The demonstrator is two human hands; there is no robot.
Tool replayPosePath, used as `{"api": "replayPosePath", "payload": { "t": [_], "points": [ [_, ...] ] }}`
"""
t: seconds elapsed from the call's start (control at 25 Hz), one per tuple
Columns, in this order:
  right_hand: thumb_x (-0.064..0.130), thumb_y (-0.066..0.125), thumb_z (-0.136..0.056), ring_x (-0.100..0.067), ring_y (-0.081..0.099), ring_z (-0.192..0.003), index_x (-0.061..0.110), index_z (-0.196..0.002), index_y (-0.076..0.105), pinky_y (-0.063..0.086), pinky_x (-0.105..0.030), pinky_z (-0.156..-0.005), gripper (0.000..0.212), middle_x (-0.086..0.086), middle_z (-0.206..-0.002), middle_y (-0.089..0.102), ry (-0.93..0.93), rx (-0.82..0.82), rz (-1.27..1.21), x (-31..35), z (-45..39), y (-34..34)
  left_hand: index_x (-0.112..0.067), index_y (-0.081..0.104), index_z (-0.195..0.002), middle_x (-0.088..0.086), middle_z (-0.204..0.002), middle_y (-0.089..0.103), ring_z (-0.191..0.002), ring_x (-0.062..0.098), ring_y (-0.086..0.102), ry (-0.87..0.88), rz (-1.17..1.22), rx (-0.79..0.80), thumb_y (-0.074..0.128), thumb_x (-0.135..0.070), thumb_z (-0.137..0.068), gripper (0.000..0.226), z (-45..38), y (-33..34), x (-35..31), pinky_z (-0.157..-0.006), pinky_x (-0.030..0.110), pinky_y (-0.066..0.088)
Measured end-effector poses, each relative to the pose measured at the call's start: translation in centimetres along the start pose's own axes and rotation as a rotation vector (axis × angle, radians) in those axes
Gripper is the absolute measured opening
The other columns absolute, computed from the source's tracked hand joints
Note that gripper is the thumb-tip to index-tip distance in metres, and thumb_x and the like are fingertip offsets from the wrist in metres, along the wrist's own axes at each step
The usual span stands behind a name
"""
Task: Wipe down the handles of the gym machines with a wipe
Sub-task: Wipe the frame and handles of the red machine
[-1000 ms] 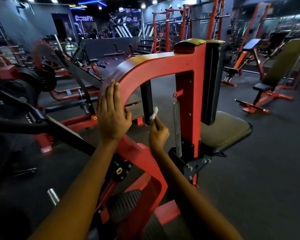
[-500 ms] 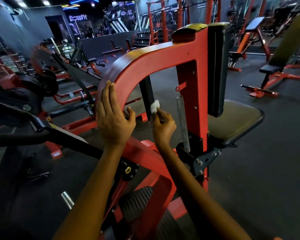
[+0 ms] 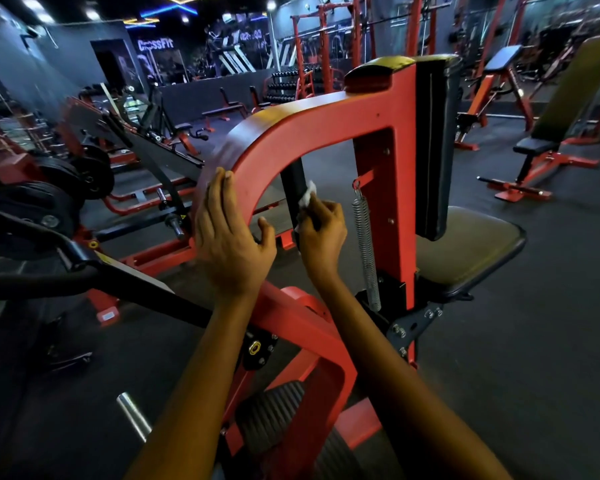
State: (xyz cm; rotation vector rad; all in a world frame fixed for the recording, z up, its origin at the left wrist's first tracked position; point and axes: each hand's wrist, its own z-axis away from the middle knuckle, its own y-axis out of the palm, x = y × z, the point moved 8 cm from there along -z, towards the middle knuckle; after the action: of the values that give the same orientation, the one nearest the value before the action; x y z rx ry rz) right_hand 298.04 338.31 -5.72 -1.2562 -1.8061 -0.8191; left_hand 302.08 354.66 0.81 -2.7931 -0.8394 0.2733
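The opening under the red arch is tight: the black handle stands in it, with the right hand wrapped on it and the left hand flat on the arch at 9 o'clock. At 3 o'clock the spring and red post block passage. Open floor lies beyond the seat, toward 4 o'clock.

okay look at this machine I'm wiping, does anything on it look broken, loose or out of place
Nothing stands out. The right hand presses the wipe on the black handle, the left hand rests flat on the red frame, and the spring hangs straight.
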Motion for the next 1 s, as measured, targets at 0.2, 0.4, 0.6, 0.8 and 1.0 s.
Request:
{"api": "replayPosePath", "payload": {
  "t": [0.2, 0.4, 0.6, 0.8, 1.0],
  "points": [
    [0.007, 0.057, -0.082, -0.029, 0.054, -0.082, 0.003, -0.108, 0.069, 0.041, -0.032, -0.065, 0.029, -0.014, -0.09, 0.057, -0.177, -0.038, 0.221, -1.6, 3.2, -2.4, -0.007, 0.027, -0.142, 0.016, -0.144, 0.043, -0.129, 0.03, 0.039, 0.013, 0.025, 0.009, 0.068, -0.024, -0.075, 0.08, 0.1, 0.2, 0.1, -0.103, 0.042, 0.04],
    [-0.002, 0.052, -0.09, -0.03, 0.056, -0.088, -0.001, -0.114, 0.064, 0.035, -0.016, -0.068, 0.027, -0.019, -0.1, 0.054, -0.035, -0.057, 0.083, 1.2, -0.4, -0.3, -0.007, 0.027, -0.142, 0.015, -0.143, 0.043, -0.128, 0.028, 0.037, 0.003, 0.021, 0.007, 0.07, -0.024, -0.073, 0.083, 0.1, 0.2, 0.1, -0.101, 0.043, 0.042],
    [0.001, 0.058, -0.08, -0.027, 0.05, -0.103, 0.008, -0.128, 0.055, 0.044, -0.03, -0.071, 0.049, -0.015, -0.115, 0.053, -0.549, 0.053, 0.392, 2.7, 2.2, -0.5, -0.006, 0.029, -0.142, 0.015, -0.143, 0.044, -0.129, 0.028, 0.038, 0.006, 0.02, -0.003, 0.071, -0.023, -0.073, 0.082, 0.2, 0.1, 0.0, -0.103, 0.039, 0.038],
    [-0.001, 0.052, -0.086, -0.029, 0.052, -0.112, 0.003, -0.12, 0.06, 0.037, -0.024, -0.089, 0.035, -0.018, -0.122, 0.054, -0.46, 0.079, 0.352, 5.3, -1.4, -0.2, -0.007, 0.029, -0.142, 0.016, -0.143, 0.044, -0.129, 0.028, 0.038, -0.001, 0.033, 0.005, 0.069, -0.023, -0.073, 0.081, 0.0, 0.3, 0.1, -0.105, 0.037, 0.035],
    [0.009, 0.048, -0.085, -0.033, 0.055, -0.106, -0.007, -0.112, 0.063, 0.047, -0.035, -0.078, 0.035, -0.025, -0.119, 0.06, -0.746, 0.018, 0.377, 4.4, 0.4, -0.5, -0.006, 0.029, -0.142, 0.016, -0.142, 0.045, -0.129, 0.028, 0.037, 0.006, 0.005, -0.002, 0.07, -0.024, -0.072, 0.082, 0.1, 0.3, -0.1, -0.105, 0.037, 0.034]
  ]
}}
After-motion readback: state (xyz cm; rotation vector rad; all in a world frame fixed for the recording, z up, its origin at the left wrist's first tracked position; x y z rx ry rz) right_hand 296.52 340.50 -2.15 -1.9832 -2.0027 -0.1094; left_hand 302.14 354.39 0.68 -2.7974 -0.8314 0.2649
